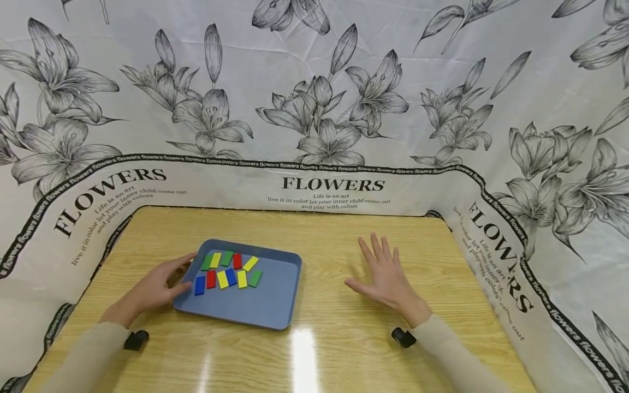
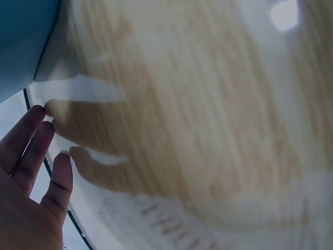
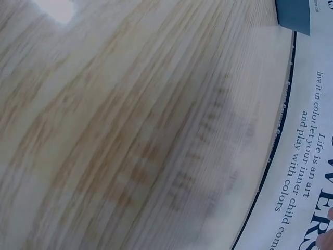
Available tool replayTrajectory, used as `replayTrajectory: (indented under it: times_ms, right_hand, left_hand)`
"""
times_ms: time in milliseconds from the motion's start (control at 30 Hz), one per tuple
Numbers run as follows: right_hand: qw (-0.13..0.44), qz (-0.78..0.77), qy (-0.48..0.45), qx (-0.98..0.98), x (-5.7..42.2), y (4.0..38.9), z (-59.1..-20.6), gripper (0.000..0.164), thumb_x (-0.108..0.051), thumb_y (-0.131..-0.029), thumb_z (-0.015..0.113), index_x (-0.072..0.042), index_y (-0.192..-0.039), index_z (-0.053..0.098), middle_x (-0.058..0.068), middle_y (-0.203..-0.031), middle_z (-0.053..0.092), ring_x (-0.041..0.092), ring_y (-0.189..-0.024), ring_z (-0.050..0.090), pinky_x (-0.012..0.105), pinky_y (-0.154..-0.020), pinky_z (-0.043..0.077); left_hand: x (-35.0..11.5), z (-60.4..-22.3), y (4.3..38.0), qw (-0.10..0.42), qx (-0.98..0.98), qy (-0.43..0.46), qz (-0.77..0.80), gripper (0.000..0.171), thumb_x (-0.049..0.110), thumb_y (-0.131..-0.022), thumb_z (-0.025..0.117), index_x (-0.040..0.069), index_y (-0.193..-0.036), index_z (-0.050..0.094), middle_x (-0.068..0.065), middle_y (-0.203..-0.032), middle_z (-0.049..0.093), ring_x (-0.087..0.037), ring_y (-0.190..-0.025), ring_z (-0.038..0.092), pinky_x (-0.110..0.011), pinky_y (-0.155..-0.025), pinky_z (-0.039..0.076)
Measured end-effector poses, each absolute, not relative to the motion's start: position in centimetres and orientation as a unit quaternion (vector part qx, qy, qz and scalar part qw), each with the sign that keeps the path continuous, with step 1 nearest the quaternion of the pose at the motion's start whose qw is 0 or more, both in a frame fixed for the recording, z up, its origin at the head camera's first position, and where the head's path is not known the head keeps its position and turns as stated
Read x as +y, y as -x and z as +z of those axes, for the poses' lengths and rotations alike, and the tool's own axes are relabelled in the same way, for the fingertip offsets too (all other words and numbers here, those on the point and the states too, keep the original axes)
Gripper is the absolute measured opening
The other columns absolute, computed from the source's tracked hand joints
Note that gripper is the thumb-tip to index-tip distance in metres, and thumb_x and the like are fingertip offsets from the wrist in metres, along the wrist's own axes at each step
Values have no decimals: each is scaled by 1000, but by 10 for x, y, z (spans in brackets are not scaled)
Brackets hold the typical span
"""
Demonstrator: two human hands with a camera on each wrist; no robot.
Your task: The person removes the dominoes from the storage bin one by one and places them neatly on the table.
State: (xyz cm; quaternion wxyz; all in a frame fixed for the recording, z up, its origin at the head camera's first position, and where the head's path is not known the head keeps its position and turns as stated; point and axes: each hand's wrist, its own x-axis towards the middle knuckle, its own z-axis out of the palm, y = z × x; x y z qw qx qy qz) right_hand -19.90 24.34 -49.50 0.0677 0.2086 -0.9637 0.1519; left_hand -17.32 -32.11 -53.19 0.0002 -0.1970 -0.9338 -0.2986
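Note:
A blue-grey tray (image 1: 236,307) lies on the left half of the table, tilted slightly in my view. Small flat rectangular blocks (image 1: 231,277) in green, yellow, red and blue lie in its left and middle part, roughly in two rows. My left hand (image 1: 152,286) is at the tray's left side, thumb and a finger spread along its rim. In the left wrist view, the outer fingers (image 2: 58,179) extend beside the tray (image 2: 23,41), fairly straight. My right hand (image 1: 385,278) is apart from the tray over the table, fingers spread and holding nothing; a fingertip (image 3: 327,240) shows in the right wrist view.
The wood-grain table (image 1: 334,322) is bordered at the back and sides by a white flower-printed cloth (image 1: 334,180) with lettering. Dark wrist cameras (image 1: 136,340) sit under both forearms. Bright light reflects off the tabletop near the front.

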Motion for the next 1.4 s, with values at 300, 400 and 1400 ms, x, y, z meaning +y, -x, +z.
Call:
replayTrajectory:
  times_ms: [300,400,1400]
  right_hand:
    - [69,151,-219,-961,232,199,-495,106,-69,-88,64,-21,-168,14,18,-173,3,47,-158,-1,77,-120,4]
    - [68,152,-222,-961,229,199,-494,106,-69,-88,63,-21,-168,13,18,-173,2,47,-158,-2,76,-120,3]
    - [49,178,-311,-932,146,206,-479,107,-71,-88,60,-22,-168,8,15,-173,-2,40,-160,-4,68,-125,8]
  left_hand:
    - [-311,-540,169,36,-942,191,-274,76,29,-96,73,2,-158,39,-28,-151,51,-53,-135,49,-71,-108,39]
    - [-308,-540,169,35,-945,183,-270,77,30,-96,73,1,-158,37,-29,-151,51,-54,-135,48,-72,-108,39]
    - [-318,-542,165,4,-936,175,-304,70,34,-102,63,13,-163,33,-26,-158,44,-53,-142,41,-73,-111,33]
